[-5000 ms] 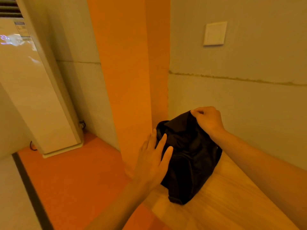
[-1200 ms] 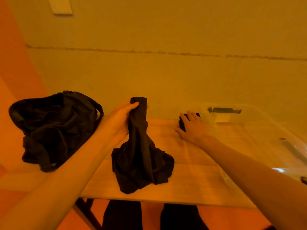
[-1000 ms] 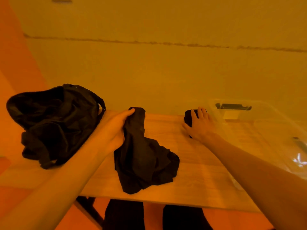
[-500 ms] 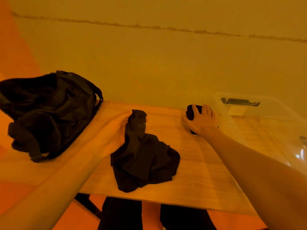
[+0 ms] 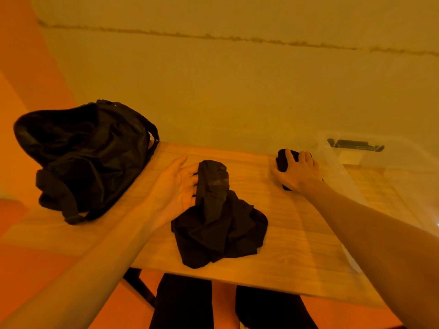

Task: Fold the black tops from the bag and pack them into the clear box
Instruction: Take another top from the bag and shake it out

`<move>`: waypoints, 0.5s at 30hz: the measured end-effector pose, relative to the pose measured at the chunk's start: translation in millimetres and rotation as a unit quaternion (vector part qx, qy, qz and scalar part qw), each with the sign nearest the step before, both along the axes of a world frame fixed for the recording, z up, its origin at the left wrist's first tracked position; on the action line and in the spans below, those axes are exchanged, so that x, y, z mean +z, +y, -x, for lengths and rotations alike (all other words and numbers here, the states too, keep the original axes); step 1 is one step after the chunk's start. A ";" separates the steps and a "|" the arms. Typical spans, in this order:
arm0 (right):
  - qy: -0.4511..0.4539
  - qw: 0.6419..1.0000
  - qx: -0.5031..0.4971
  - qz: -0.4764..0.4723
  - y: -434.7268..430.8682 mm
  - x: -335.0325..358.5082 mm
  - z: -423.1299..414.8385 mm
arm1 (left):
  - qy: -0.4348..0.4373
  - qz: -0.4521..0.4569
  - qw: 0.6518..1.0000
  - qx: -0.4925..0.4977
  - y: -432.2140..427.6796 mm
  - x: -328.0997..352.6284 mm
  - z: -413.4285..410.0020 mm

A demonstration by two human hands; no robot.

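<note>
A crumpled black top (image 5: 218,229) lies near the front edge of the wooden table (image 5: 304,243), one end standing up. My left hand (image 5: 174,186) is against that raised end, with the thumb lifted off and the fingers hidden behind the cloth. My right hand (image 5: 298,173) grips a small rolled black bundle (image 5: 282,160) on the table, right beside the clear box (image 5: 344,176). The black bag (image 5: 83,157) slumps on the table's left end, its mouth open.
The clear box runs along the table's right side and carries a black latch (image 5: 355,144) on its far rim. A plain wall stands close behind the table. My dark-trousered legs (image 5: 187,305) show under the front edge, above an orange floor.
Five seconds ago both hands were on the bag. Since then the left hand has lowered the black top onto the table and its thumb has come off. The right hand stays on the small bundle.
</note>
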State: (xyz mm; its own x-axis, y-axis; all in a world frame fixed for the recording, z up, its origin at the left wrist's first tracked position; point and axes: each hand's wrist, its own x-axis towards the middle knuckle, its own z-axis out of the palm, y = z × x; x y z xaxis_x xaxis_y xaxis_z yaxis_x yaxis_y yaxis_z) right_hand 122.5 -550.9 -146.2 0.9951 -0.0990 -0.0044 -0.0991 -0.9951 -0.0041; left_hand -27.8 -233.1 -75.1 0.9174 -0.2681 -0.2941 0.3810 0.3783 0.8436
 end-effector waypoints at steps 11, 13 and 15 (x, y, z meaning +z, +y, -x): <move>-0.020 1.000 -0.006 0.005 1.7 -5.8 -0.7 | -0.102 -0.101 0.989 -0.023 -2.2 -2.1 11.5; -0.036 0.999 -0.005 0.009 1.3 -8.7 0.0 | -0.113 -0.117 0.986 -0.024 -3.3 -3.7 11.6; -0.037 0.999 -0.005 0.014 1.6 -10.9 -0.3 | -0.118 -0.135 0.983 -0.028 -4.7 -6.7 11.2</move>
